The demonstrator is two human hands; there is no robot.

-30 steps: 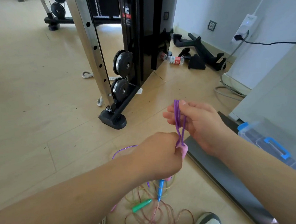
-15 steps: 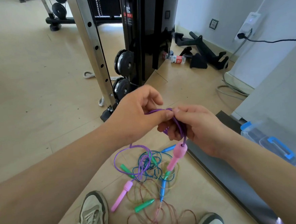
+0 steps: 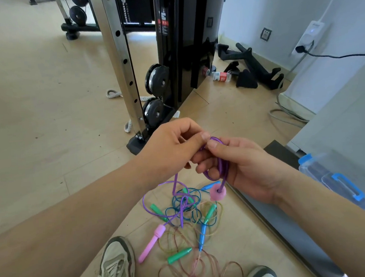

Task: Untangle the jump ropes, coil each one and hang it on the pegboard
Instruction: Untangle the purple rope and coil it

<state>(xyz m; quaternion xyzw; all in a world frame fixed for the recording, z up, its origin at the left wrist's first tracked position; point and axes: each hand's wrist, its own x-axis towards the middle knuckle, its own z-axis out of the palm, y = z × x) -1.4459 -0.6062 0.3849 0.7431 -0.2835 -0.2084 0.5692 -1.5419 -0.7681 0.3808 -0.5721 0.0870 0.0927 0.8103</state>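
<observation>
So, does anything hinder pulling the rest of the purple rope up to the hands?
Yes. Below the left hand, the purple rope runs into the blue rope's loops on the floor; they look entangled.

Bare forearms (image 3: pixel 75 221) and grey-white laced sneakers (image 3: pixel 117 266).

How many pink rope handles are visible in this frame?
2: one pink handle dangles below the right hand; the other handle lies beside the left shoe. Others may be hidden.

Tan tile floor (image 3: pixel 33 88), gym rack (image 3: pixel 121 62), white wall (image 3: pixel 276 6)
</observation>
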